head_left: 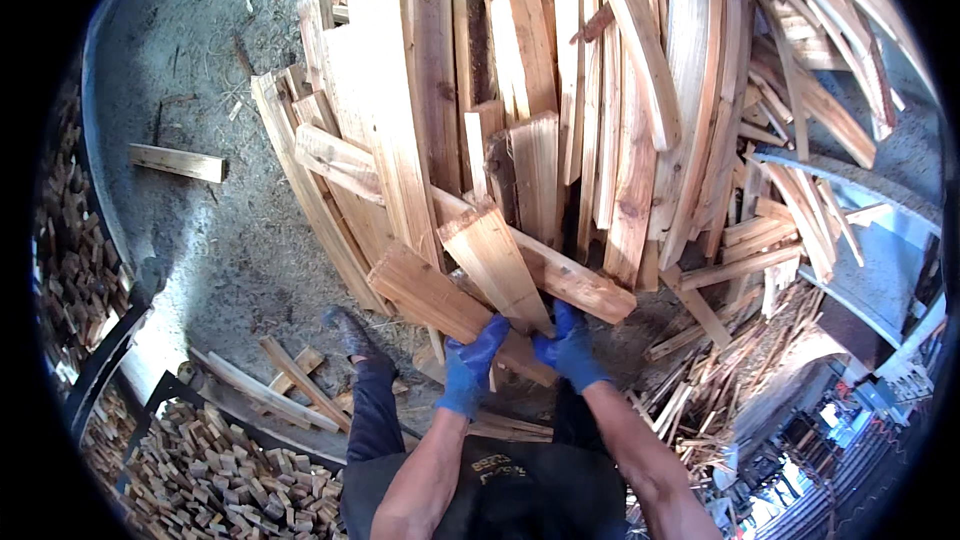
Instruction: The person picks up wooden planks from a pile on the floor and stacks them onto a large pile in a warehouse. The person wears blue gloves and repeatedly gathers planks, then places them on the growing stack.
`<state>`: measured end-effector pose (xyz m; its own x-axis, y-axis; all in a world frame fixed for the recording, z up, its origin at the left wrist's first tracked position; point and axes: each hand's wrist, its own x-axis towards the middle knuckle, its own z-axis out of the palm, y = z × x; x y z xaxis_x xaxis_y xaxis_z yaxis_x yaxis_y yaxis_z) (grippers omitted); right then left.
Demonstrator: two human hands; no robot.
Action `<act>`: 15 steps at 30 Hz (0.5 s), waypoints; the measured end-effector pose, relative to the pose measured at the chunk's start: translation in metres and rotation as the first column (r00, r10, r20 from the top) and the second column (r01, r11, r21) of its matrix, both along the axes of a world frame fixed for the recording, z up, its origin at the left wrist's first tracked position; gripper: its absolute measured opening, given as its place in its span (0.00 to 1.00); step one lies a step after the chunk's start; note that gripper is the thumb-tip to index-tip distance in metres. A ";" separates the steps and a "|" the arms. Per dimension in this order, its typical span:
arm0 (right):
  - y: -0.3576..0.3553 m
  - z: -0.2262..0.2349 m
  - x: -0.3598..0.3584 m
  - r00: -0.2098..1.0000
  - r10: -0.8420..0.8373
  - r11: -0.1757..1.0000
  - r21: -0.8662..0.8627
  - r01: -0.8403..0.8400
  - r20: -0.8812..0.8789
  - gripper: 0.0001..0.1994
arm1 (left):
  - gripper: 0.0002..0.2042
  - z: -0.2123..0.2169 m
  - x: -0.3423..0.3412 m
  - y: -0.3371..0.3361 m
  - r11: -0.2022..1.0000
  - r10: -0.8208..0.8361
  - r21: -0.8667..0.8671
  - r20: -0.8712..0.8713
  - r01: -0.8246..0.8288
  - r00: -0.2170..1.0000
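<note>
While both blue-gloved hands are meeting at the near edge of the plank pile [560, 90], they are gripping the end of one short board [495, 260].

Left hand [470, 365]: fingers are curling up onto the board's near end, closed on it. Right hand [570, 348]: also closing on that same end, just beside the left, thumb side toward it. Exact finger contact under the wood is hidden.

Board's long axis is running from the hands up and to the left, far end pointing into the stack. It is lying tilted, broad face up, on top of a second flat plank [440, 305] that is angling down to the right beneath it. A third plank [575, 285] is sitting just right of it, crossing behind.

So the grip is at the near, lower end; the rest of the board is extending away from the person, above the hands in view.

Concrete floor [210, 240] is lying left of the pile, with a lone offcut [177, 162] well apart. Small wood blocks [210, 460] are heaped at lower left, thin splinters [720, 380] at lower right.
</note>
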<state>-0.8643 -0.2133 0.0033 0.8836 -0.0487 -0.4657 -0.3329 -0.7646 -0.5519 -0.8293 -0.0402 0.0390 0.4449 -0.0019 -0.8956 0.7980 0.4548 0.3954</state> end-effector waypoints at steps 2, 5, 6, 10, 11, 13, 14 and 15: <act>-0.008 0.008 -0.007 0.999 0.013 0.994 0.109 -0.008 -0.042 0.34 | 0.21 0.016 0.001 -0.005 1.000 -0.029 -0.006 -0.006 0.029 1.000; 0.008 0.045 0.018 0.991 -0.113 0.962 0.241 0.126 -0.071 0.27 | 0.21 0.024 -0.013 -0.002 0.984 -0.168 0.064 0.008 0.167 0.986; 0.008 0.063 0.025 0.992 -0.092 0.954 0.277 0.112 -0.085 0.28 | 0.21 0.040 -0.011 0.001 0.984 -0.170 0.064 0.040 0.167 0.985; 0.019 0.129 0.065 0.997 0.077 0.948 0.310 -0.073 -0.003 0.31 | 0.20 0.101 0.004 0.016 0.991 -0.095 0.091 0.014 0.093 0.995; 0.025 0.142 0.085 0.992 0.112 0.946 0.300 -0.123 0.056 0.32 | 0.20 0.120 0.034 0.026 0.980 -0.122 0.163 0.032 0.115 0.992; 0.047 0.158 0.134 0.971 0.148 0.947 0.255 -0.193 0.186 0.34 | 0.18 0.140 0.092 0.050 0.960 -0.101 0.273 0.164 0.053 0.981; 0.059 0.158 0.157 0.954 0.159 0.951 0.220 -0.217 0.253 0.35 | 0.18 0.141 0.121 0.062 0.955 -0.068 0.295 0.289 -0.022 0.955; 0.070 0.150 0.173 0.944 0.111 0.971 0.171 -0.170 0.310 0.34 | 0.17 0.149 0.159 0.056 0.963 0.008 0.251 0.320 -0.093 0.947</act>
<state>-0.6910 -0.1432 0.1534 0.9739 0.1504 -0.1699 -0.0288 -0.6608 -0.7500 -0.6699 0.0161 0.1885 0.6963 0.2416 -0.6759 0.5923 0.3386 0.7312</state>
